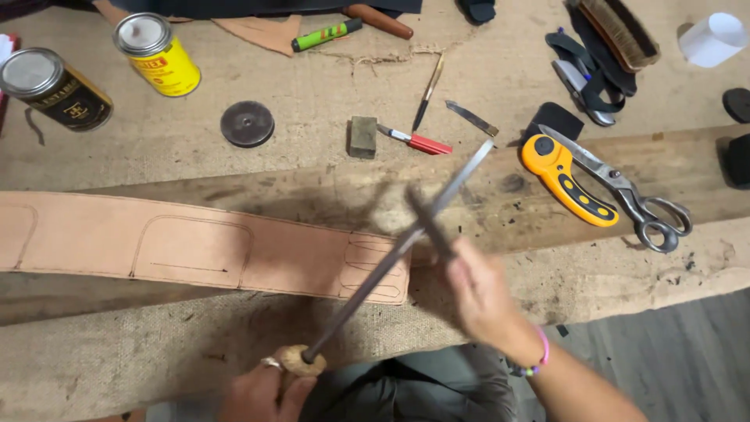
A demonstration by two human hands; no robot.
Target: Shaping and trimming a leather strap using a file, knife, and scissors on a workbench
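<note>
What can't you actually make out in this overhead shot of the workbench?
- Thin blade in the right hand: motion blur smears it, so its shape is unclear.
- Left hand: cut off by the bottom edge; only the fingers around the rod's wooden handle show.
- Leather strip: its left end runs off the frame.
- White roll: overexposed at the top right corner.

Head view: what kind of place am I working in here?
Likely a leatherworking bench: a marked tan leather strip, a yellow rotary cutter beside scissors, and two tins on burlap.
</note>
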